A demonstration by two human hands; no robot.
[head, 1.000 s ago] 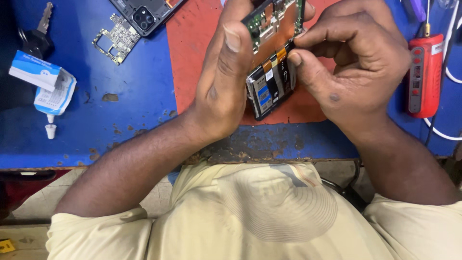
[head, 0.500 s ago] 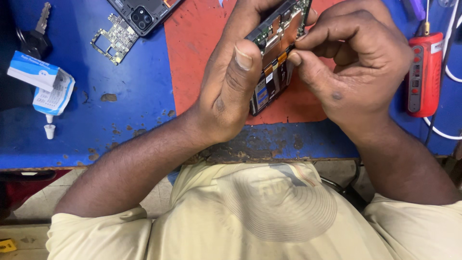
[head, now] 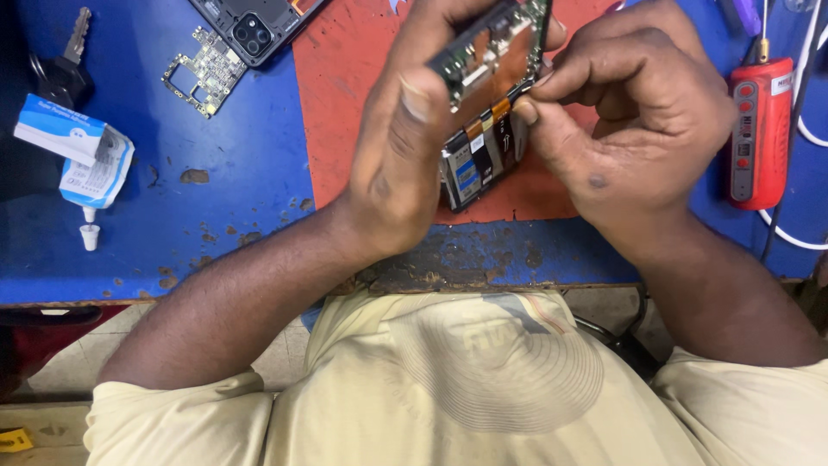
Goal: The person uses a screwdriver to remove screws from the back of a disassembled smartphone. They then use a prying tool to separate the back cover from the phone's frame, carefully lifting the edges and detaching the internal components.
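View: looking down from the head at two bare forearms over a worn blue workbench (head: 216, 216) with an orange-red mat (head: 354, 95) on top.
Left hand: the left hand (head: 405, 147) comes up from the lower left, wrist bent, back of the hand toward the camera. Its thumb lies along the near edge of an opened phone (head: 487, 103) and the fingers curl round the far side, clamping it.
Right hand: the right hand (head: 630, 129) comes in from the lower right, knuckles up, fingers curled. Thumb and forefinger are pressed together at the phone's right edge, pinching something too small to make out.
Opened phone: held above the mat, tilted, its back off, with a circuit board, copper-coloured parts and flat cables showing.
Left of the mat: a loose circuit board (head: 203, 71), a dark phone back cover (head: 254, 26), a blue and white glue tube (head: 82, 155), a key (head: 73, 39).
Right edge: a red handheld tool (head: 759, 129) with a white cable (head: 802, 95).
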